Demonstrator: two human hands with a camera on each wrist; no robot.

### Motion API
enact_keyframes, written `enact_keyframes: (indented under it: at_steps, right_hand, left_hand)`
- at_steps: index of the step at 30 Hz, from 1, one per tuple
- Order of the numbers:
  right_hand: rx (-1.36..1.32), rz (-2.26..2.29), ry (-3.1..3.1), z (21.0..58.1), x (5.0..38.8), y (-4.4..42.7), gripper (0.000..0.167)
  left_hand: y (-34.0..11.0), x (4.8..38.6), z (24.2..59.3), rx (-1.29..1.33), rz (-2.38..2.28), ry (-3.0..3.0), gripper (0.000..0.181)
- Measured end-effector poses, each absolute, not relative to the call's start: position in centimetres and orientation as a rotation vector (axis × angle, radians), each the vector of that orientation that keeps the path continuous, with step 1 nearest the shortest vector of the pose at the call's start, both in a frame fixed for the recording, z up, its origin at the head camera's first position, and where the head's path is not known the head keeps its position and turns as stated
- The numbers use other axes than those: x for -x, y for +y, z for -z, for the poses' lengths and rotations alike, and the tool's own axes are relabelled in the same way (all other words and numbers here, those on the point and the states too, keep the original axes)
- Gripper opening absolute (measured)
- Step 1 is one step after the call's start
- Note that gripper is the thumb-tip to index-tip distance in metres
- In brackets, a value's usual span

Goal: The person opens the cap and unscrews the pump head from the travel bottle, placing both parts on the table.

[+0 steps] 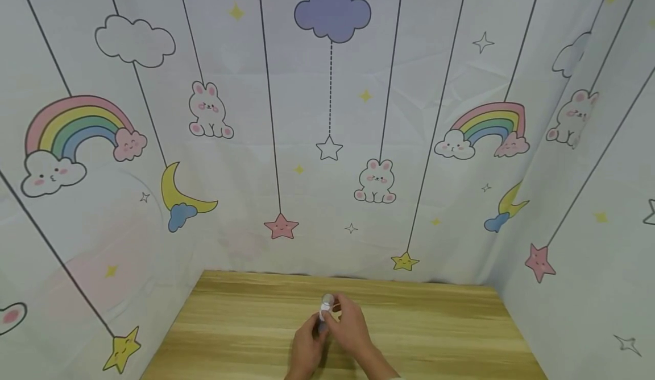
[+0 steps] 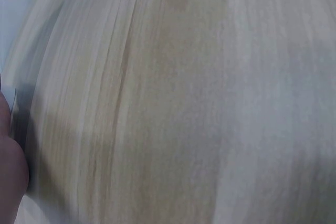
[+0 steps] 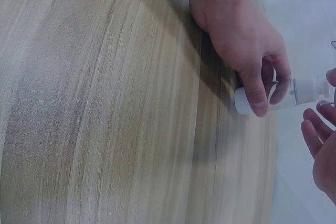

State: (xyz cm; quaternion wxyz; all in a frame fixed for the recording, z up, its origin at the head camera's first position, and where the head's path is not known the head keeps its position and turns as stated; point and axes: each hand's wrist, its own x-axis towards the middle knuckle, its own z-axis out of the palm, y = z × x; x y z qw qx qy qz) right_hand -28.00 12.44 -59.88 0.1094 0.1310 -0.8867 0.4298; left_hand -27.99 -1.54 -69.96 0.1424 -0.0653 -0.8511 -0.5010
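A small clear bottle (image 1: 326, 306) stands out between the two hands above the table, tilted slightly. In the right wrist view, one end is a white cylinder (image 3: 242, 101) and the other a clear, wider cylinder (image 3: 310, 90). My left hand (image 1: 307, 348) grips the bottle near its white end, thumb and fingers around it. Up by the clear end, my right hand (image 1: 353, 326) holds the bottle between thumb and forefinger, other fingers apart from it. Only part of the left hand (image 2: 11, 174) shows in the left wrist view; the bottle is mostly hidden there.
The wood-grain table (image 1: 235, 317) lies under both hands. Behind and on both sides hangs a white cloth (image 1: 317, 198) printed with clouds, rabbits, stars and rainbows. It meets the table at its far edge.
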Motion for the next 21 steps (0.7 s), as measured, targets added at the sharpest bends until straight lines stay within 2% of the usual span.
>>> enact_keyframes:
  at_steps: [7,21]
  right_hand:
    - [-0.388,-1.266,-2.598,59.69,27.86,12.44,0.03]
    - [-0.361,-1.312,-2.55,58.91,27.87,12.2,0.027]
  left_hand:
    - [-1.5,27.88,69.83,0.198,1.455,-2.444,0.041]
    - [-1.57,28.05,69.97,0.213,1.435,-2.451,0.04]
